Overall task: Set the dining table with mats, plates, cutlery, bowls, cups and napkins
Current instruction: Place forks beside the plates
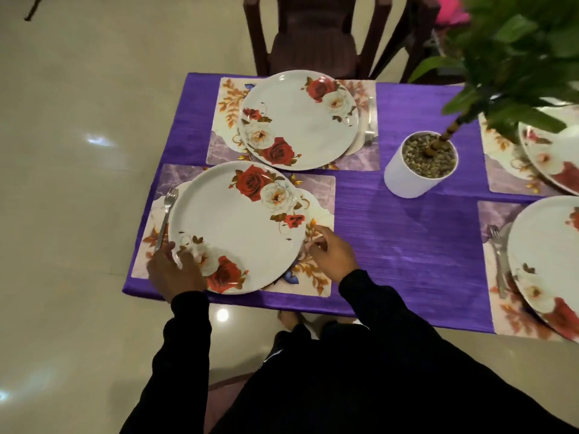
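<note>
The person stands at the near edge of the table, sleeves (188, 333) dark, both hands at the nearest setting. The left hand (174, 272) rests on the near-left rim of the rose-patterned plate (238, 227), fingers loosely curled over the edge; whether it also pinches the handle of the fork (165, 219) lying just beside that rim cannot be told. The right hand (329, 249) hovers at the plate's right rim, fingers spread and relaxed over the floral mat (319, 189), holding nothing.

The step looks like squaring this plate and fork on the mat. Done well, the plate sits centred, since it now overhangs the mat's left side, with the fork parallel and apart from the rim.

Farther off, a 2nd plate (297, 120) sits on its mat with a fork (369, 126) at its right. Bowls, cups and napkins are not in view.
</note>
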